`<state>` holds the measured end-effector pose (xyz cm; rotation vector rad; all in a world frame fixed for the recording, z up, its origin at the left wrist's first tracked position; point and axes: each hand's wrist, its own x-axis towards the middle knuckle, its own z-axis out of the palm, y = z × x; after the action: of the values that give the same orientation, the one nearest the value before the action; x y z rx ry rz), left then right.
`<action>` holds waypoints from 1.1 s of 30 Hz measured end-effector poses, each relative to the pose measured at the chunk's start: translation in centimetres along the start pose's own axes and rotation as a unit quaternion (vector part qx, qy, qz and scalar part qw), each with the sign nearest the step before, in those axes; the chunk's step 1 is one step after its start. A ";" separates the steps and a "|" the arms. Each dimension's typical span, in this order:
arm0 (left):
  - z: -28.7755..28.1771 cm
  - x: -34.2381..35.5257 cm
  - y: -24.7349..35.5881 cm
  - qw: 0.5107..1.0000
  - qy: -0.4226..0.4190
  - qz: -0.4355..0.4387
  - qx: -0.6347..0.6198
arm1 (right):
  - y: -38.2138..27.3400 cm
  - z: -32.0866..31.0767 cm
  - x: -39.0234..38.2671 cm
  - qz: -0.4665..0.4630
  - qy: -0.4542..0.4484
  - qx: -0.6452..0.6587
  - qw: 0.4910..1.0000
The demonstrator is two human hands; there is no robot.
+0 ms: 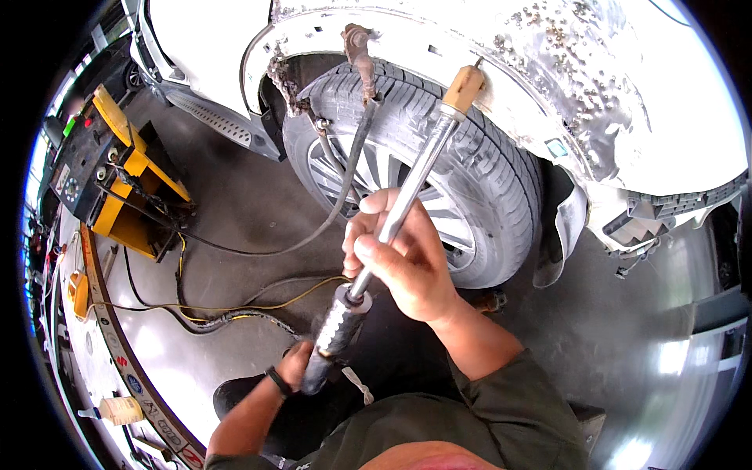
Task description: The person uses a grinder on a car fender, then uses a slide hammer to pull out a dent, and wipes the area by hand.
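Note:
A slide hammer [415, 176] slants across the middle, its chrome rod running up to a wooden-coloured tip block [464, 88] whose thin point meets the dented white fender [540, 98]. My right hand [411, 266] is closed around the rod, thumb on top. Below it, the thick dark grip with a ridged metal weight [338, 329] sits at the rod's lower end. My left hand [296, 364] holds that lower end from the left; its fingers are mostly hidden behind the grip. Behind the rod stands the car's wheel [501, 196], with its grey tire.
A cable clamp [358, 59] is fixed on the wheel-arch edge, its dark cable [337, 211] looping left. A yellow-and-black machine [129, 184] stands at left, with several cables [223, 317] on the floor. A sticker-edged white bench [117, 345] carries a small bottle [123, 410].

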<state>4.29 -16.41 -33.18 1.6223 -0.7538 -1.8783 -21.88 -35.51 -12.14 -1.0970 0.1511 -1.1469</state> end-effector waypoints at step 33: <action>3.5 0.1 3.7 0.994 0.046 0.036 -0.089 | 0.3 -0.9 0.4 -0.026 0.019 -0.043 0.999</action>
<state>0.95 -18.79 -30.19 1.5380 -0.5812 -1.7546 -21.99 -36.41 -12.65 -1.1605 0.2034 -1.2163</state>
